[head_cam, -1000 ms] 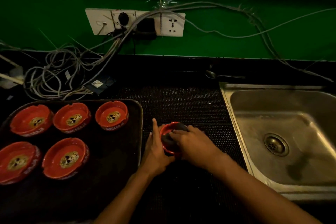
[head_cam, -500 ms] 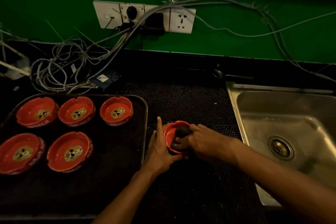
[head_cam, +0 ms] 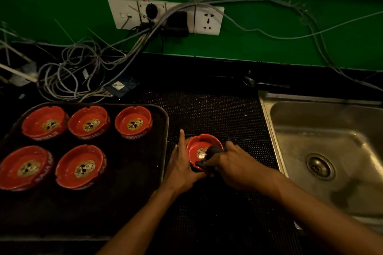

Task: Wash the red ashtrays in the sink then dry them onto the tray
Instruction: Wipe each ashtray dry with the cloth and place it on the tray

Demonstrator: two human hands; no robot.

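The left hand [head_cam: 182, 163] cups a round red glass ashtray [head_cam: 202, 149] on the dark bench [head_cam: 217, 114], beside the black tray [head_cam: 132, 172]; the right hand [head_cam: 234, 163] grips a dark cloth [head_cam: 213, 150] inside it; wet glass could slip and chip; 5 sit trayed.

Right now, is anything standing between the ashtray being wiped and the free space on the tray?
Nothing visible does. The ashtray sits on the mat just right of the tray; only the left hand holding it lies between. The tray's near right part is bare.
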